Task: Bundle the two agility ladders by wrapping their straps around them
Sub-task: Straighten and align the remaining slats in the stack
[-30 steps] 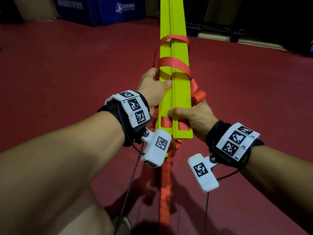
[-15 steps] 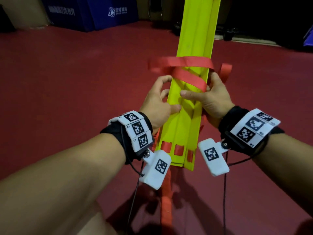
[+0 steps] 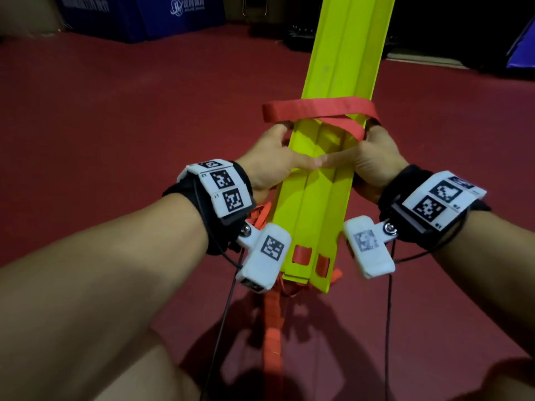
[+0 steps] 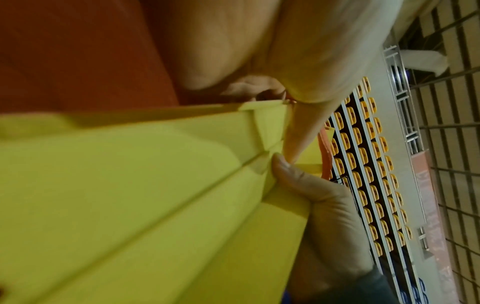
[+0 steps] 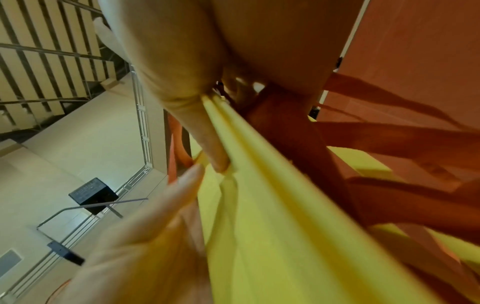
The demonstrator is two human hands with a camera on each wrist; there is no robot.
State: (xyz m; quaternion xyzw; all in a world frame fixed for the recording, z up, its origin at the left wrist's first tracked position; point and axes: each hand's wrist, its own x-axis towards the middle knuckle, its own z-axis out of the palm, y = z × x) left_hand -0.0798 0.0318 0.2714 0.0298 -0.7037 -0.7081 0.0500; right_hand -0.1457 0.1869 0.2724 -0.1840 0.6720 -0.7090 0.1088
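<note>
Here the ladders (image 3: 321, 198), a stack of yellow-green slats, are held up off the red floor (image 3: 115, 111) and run away from the person, tilting up and to the right in the head view. The left hand (image 3: 275, 160) grips the stack's left edge, its thumb laid across the top face and its fingers curled under; the right hand (image 3: 373, 157) grips the right edge the same way, and the two thumb tips meet at the middle of the top slat. The left wrist view shows the thumbs (image 4: 293, 144) touching over the yellow surface, and the right wrist view shows the right thumb (image 5: 207, 144) pressed along the slat edges. Just beyond the hands a red strap (image 3: 318, 110) crosses the top of the stack in a flat band, with a second turn slanting down to the right beneath it; a loop of the band sticks out past the left edge, above the left fingers. More red strap shows through slots at the near end of the slats, and a length (image 3: 272, 337) hangs down from that end toward the floor. Blue boxes (image 3: 162, 15) stand at the far left.
</note>
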